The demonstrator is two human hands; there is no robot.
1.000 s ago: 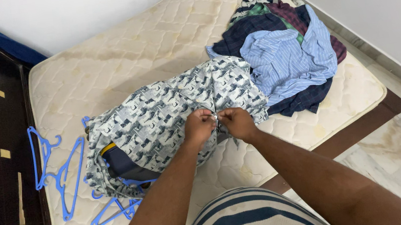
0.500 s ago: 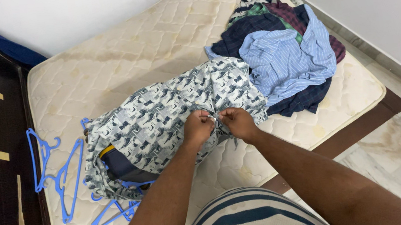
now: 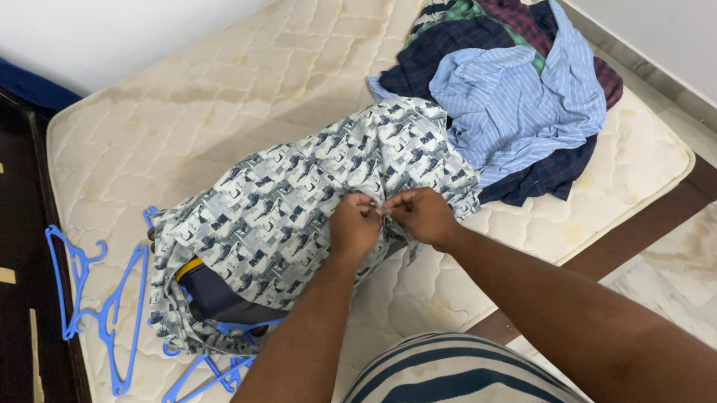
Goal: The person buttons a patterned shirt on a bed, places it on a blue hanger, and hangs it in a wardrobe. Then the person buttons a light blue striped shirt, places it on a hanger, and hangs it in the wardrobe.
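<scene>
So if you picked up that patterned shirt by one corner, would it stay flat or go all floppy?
Probably floppy: the patterned shirt already wrinkles and sags over the mattress. It looks thin, so likely light. It shouldn't slide much, since both hands, left hand and right hand, pinch it easily.

Single head-worn view, looking steeply down from above the wearer's chest, close over a mattress [image 3: 211, 92] filling the frame's centre; wall along the top, floor at lower right, dark furniture at left edge.
</scene>
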